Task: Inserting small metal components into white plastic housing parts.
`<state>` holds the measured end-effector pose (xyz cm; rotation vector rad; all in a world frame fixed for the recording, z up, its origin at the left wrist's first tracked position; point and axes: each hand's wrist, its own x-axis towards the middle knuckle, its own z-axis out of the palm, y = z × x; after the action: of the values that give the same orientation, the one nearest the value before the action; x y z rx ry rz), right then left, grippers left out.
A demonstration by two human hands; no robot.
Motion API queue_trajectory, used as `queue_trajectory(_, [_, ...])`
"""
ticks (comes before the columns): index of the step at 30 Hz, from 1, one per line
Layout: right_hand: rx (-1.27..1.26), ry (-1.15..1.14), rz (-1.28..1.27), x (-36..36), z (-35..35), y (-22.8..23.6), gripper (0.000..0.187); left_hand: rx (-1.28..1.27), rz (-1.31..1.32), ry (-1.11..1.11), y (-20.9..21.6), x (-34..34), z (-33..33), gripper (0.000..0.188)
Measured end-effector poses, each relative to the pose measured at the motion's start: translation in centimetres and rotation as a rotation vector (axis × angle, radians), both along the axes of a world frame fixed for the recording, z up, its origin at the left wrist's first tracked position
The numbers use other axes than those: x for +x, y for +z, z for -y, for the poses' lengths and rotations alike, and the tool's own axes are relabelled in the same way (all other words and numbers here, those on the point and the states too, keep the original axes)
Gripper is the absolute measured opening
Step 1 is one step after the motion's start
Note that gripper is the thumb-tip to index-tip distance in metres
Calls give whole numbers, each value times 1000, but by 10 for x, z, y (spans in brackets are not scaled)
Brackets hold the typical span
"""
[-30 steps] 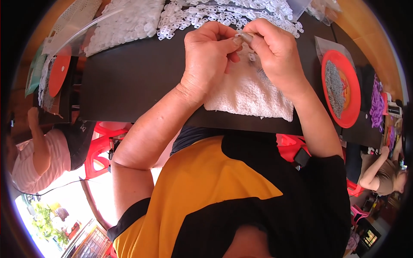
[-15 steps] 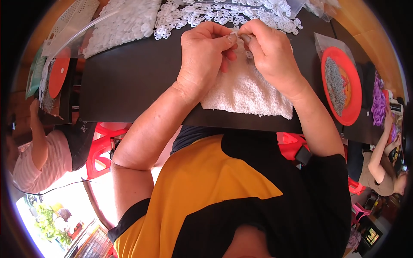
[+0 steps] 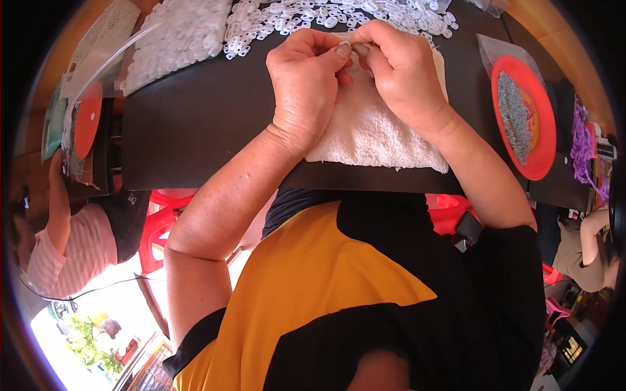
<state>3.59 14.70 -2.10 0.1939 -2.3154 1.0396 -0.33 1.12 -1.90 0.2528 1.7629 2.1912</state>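
My left hand (image 3: 303,81) and my right hand (image 3: 407,81) meet over a white terry towel (image 3: 385,146) lying on the dark table. The left fingers are closed in a pinch, with a small white plastic piece (image 3: 345,43) showing at their tips. Thumb and forefinger of my right hand are pressed together right beside it. What the right fingers grip is too small and too hidden to make out. Just beyond both hands lies a spread of small white plastic pieces with holes (image 3: 293,18).
A clear bag packed with white pieces (image 3: 173,49) lies at the far left. On the right, a red dish (image 3: 546,124) holds a heap of thin grey pieces (image 3: 515,117). Co-workers sit at both sides, one by another red dish (image 3: 88,120), one near purple strands (image 3: 580,143).
Both hands stay pinched together over the towel, with slight finger shifts. The whole view has tilted a little. At the right, the co-worker's arm has moved away from the purple strands.
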Motion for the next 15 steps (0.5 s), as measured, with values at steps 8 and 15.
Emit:
queue_trajectory(8, [-131,5,18,0,4,-4,16,48,57,30,0,-4,-1,6])
queue_trajectory(15, [-126,67,110,1,-13,13,13,80,121,-35,5,-9,8,7])
